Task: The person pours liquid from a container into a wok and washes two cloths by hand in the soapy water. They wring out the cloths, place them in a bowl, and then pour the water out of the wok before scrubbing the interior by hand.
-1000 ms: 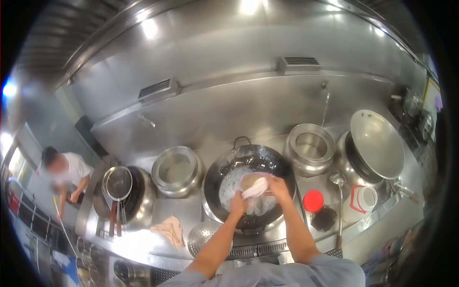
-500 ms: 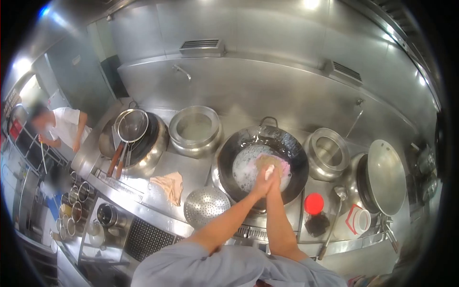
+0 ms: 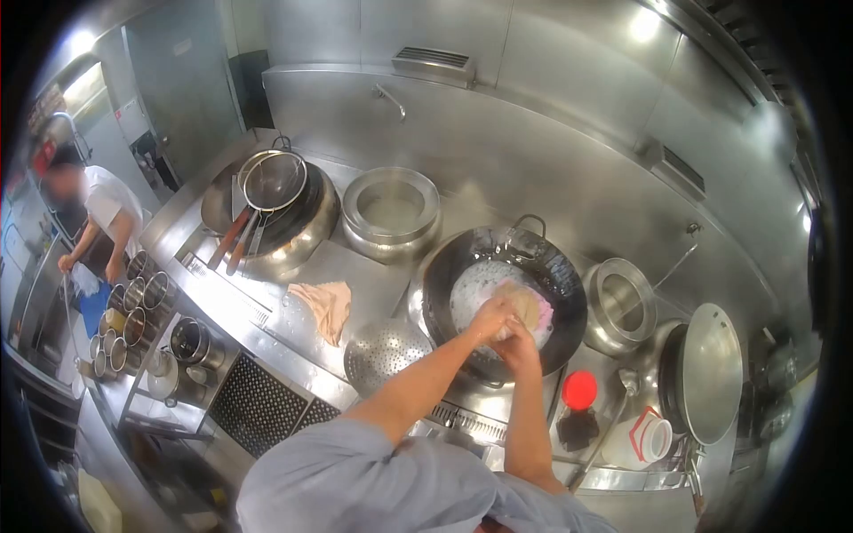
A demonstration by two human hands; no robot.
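Observation:
Over the large black wok (image 3: 555,253), my left hand (image 3: 490,322) and my right hand (image 3: 519,345) are close together, fingers closed on a tan and pink cloth-like bundle (image 3: 524,306). White foamy liquid (image 3: 469,291) lies in the wok under and around the bundle. The exact kind of the bundle cannot be made out, since my fingers cover part of it. Just left of my left forearm sits a perforated metal strainer (image 3: 380,357). To the right of my right forearm stands a jar with a red lid (image 3: 579,389).
A metal pot (image 3: 391,242) and a wok with strainers (image 3: 274,182) stand left; a peach cloth (image 3: 324,306) lies before them. At right are another pot (image 3: 617,302), an upright pan (image 3: 713,373) and a white container (image 3: 641,441). Another person (image 3: 111,204) works far left.
The camera view has shifted and tilted. My hands, pressed together before, are now slightly apart at the wrists, still on the bundle. The other person's arms have lowered.

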